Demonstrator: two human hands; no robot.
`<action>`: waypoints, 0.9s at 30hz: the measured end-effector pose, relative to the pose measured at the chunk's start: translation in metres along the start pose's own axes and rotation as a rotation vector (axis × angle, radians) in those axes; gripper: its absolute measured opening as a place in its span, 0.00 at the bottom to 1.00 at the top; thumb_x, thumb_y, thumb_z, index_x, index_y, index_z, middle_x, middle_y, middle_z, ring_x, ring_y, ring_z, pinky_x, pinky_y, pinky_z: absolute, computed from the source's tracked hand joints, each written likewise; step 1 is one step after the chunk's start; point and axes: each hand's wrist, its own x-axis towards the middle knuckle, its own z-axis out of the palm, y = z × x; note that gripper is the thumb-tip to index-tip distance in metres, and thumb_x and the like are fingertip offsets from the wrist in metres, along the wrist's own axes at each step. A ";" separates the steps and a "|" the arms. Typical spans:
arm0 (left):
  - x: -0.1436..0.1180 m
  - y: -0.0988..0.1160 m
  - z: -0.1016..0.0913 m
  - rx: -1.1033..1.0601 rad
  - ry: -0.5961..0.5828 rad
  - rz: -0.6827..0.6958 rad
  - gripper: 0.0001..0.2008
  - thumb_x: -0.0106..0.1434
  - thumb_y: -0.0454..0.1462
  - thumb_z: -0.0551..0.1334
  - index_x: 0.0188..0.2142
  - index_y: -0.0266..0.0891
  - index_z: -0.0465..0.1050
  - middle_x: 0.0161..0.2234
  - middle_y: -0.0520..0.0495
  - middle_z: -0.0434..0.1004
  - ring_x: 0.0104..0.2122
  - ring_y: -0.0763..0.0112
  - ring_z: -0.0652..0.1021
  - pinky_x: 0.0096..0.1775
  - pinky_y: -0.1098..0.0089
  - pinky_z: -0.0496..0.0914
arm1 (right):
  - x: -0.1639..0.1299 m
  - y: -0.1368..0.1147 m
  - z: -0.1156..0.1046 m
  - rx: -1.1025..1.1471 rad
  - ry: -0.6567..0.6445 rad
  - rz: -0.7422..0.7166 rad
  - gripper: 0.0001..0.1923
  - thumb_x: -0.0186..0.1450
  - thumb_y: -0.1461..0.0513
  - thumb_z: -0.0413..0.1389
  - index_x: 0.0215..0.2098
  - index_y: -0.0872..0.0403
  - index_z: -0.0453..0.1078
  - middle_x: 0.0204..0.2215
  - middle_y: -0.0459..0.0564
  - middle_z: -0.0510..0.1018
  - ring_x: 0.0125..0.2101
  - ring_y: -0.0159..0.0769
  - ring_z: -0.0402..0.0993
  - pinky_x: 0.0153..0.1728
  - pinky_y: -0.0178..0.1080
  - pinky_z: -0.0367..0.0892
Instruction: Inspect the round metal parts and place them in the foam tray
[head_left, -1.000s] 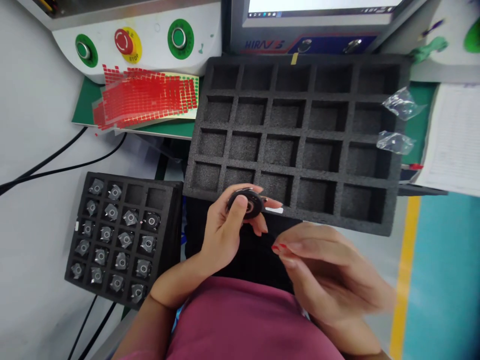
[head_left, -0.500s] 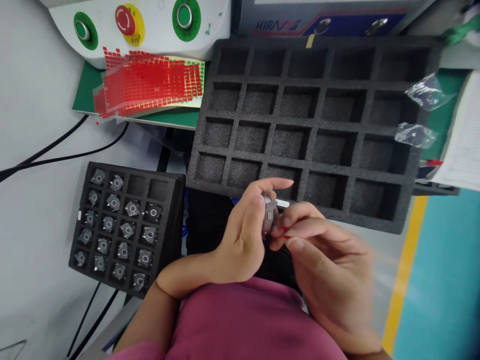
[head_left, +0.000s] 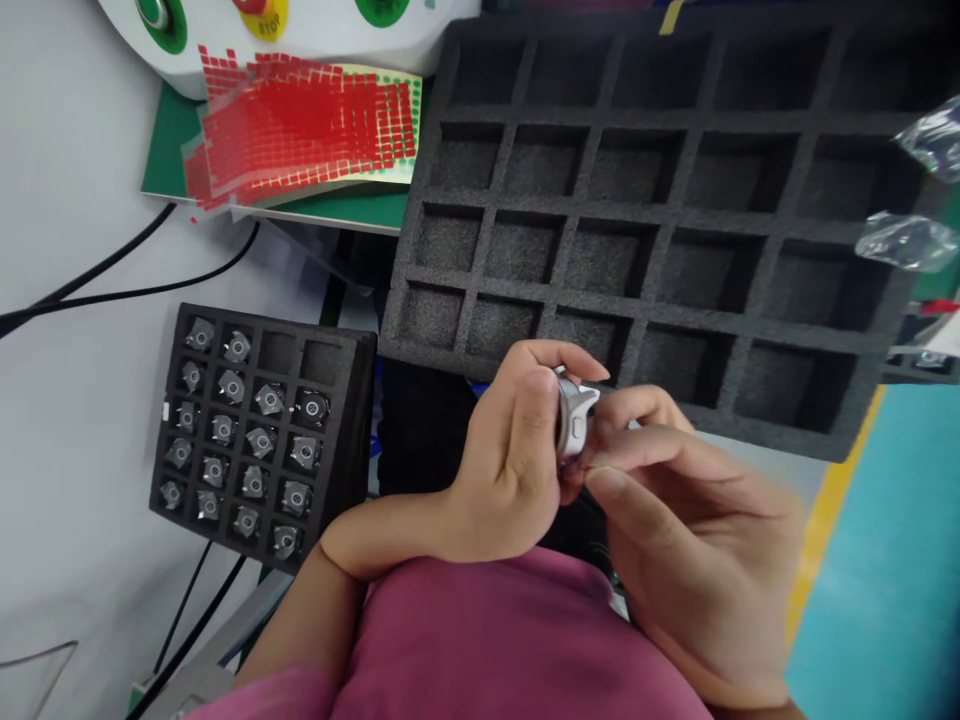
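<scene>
The left hand (head_left: 510, 465) was closed around a small round metal part (head_left: 574, 425) just before the empty foam tray (head_left: 757, 300), while the right hand's fingertips (head_left: 600, 470) pinched its edge; a firm, steady two-handed grip seemed advisable.

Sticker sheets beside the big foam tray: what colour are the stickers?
Mostly red, with green dots along the right edge of the sticker sheets; head view.

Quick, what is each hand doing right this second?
Left hand: closed around a small silver round part.
Right hand: fingertips pinching the same part from the other side.
</scene>
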 end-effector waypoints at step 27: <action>-0.002 -0.005 0.000 0.122 0.034 0.109 0.16 0.77 0.46 0.50 0.38 0.41 0.67 0.26 0.53 0.63 0.22 0.75 0.64 0.25 0.71 0.61 | 0.001 0.006 0.005 -0.056 0.095 -0.025 0.06 0.65 0.67 0.65 0.33 0.49 0.79 0.35 0.46 0.69 0.36 0.28 0.71 0.33 0.29 0.73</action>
